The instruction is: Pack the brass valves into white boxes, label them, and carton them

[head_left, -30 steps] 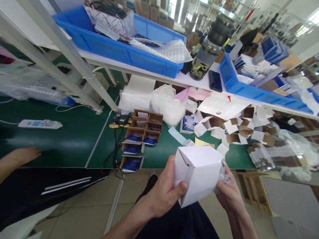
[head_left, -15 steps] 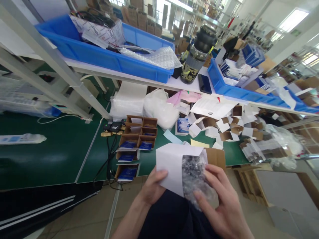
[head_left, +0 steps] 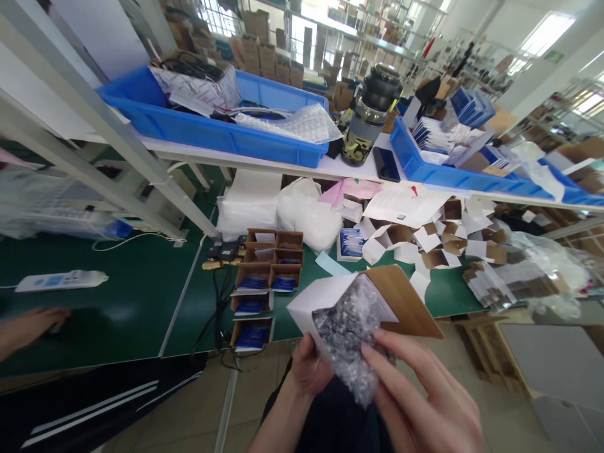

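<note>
the left hand (head_left: 309,371) is under a small white box (head_left: 315,303) and is closed around its bottom end. the box is up in the air over the lap, just in front of the green table (head_left: 141,296). its mouth points at the person, and one brown flap (head_left: 403,305) sticks out wide on the right. a bundle of bubble wrap (head_left: 346,336) sits in the mouth, part in and part out. the right hand (head_left: 425,406) is open, with its fingers laid flat on the bundle.

so the step looks like pushing the bundle into the box, and it looks about half done. going deeper calls for the left hand to hold the box still, a push straight down the box, and the flap kept out of the way so it does not bend in.

a second ago the box showed only its shut white sides, and the bundle was tucked behind it by the right hand. half a second ago the bundle lay over the mouth. now the box is tipped more and the flap stands wide.

on the table are little brown boxes with blue cards (head_left: 264,277). another person's hand (head_left: 28,324) rests at the far left.
</note>
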The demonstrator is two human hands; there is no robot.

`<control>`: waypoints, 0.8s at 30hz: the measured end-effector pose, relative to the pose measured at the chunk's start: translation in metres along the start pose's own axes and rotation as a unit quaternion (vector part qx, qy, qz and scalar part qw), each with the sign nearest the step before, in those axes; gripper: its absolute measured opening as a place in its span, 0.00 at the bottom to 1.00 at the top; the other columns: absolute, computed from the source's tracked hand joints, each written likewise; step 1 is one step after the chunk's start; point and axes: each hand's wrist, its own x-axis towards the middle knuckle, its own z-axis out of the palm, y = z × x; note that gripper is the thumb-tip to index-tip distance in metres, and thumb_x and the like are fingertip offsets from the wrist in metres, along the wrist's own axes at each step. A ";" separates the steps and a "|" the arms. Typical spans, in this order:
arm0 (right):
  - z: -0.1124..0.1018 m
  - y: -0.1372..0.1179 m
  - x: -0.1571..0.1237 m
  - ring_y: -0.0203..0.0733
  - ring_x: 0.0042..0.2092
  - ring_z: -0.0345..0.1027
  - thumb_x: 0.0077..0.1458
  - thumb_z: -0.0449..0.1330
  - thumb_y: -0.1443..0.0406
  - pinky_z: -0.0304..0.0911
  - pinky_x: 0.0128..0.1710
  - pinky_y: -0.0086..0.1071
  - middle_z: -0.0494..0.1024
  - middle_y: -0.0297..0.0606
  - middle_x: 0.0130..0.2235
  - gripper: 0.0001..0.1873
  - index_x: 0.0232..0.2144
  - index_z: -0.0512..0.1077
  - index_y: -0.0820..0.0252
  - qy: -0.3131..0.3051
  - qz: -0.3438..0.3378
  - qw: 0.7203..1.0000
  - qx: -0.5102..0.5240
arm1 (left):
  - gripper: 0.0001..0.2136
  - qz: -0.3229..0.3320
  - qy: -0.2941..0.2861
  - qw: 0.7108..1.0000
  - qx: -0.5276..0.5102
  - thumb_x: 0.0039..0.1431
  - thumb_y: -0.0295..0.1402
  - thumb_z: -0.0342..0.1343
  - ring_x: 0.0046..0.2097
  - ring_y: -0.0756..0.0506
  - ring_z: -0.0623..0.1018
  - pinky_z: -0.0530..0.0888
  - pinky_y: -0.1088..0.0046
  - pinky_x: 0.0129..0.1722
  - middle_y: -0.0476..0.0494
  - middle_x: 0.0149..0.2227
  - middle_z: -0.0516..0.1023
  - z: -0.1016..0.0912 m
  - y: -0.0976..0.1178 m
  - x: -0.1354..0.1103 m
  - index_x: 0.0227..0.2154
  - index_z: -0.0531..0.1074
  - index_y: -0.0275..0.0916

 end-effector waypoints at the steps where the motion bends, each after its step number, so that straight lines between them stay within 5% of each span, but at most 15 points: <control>1: -0.002 0.004 0.000 0.46 0.48 0.81 0.61 0.62 0.72 0.77 0.49 0.32 0.83 0.43 0.50 0.16 0.49 0.80 0.53 -0.019 -0.003 1.000 -0.005 | 0.22 0.015 0.003 1.000 0.006 0.52 0.51 0.68 0.64 0.31 0.73 0.63 0.51 0.68 0.45 0.52 0.83 0.001 0.001 -0.003 0.46 0.82 0.45; 9: -0.014 0.015 0.019 0.39 0.42 0.81 0.60 0.59 0.76 0.75 0.41 0.26 0.82 0.41 0.45 0.13 0.42 0.77 0.57 -0.084 0.001 0.993 0.078 | 0.27 0.050 0.019 0.987 0.148 0.54 0.44 0.69 0.61 0.29 0.76 0.67 0.48 0.65 0.36 0.52 0.82 0.004 0.017 -0.024 0.55 0.77 0.40; 14: -0.008 0.008 0.025 0.41 0.46 0.80 0.60 0.61 0.73 0.75 0.46 0.27 0.81 0.41 0.47 0.13 0.45 0.76 0.56 -0.113 -0.014 0.987 0.113 | 0.30 0.076 0.059 0.988 0.122 0.55 0.42 0.67 0.56 0.31 0.79 0.70 0.49 0.63 0.38 0.49 0.84 0.012 0.029 -0.017 0.61 0.72 0.40; 18: 0.004 0.007 0.017 0.48 0.57 0.73 0.58 0.68 0.65 0.75 0.53 0.34 0.75 0.47 0.57 0.24 0.56 0.70 0.57 -0.070 0.088 0.981 0.158 | 0.30 0.114 0.106 0.983 0.099 0.58 0.46 0.65 0.53 0.34 0.81 0.73 0.52 0.60 0.40 0.48 0.84 0.016 0.025 -0.016 0.62 0.71 0.42; 24: 0.004 0.016 0.012 0.47 0.60 0.70 0.63 0.65 0.63 0.71 0.59 0.36 0.70 0.41 0.63 0.31 0.65 0.62 0.47 -0.108 0.214 0.942 0.236 | 0.40 0.111 0.080 0.952 0.272 0.51 0.38 0.70 0.57 0.33 0.77 0.74 0.57 0.56 0.37 0.55 0.79 0.019 0.045 -0.026 0.67 0.62 0.42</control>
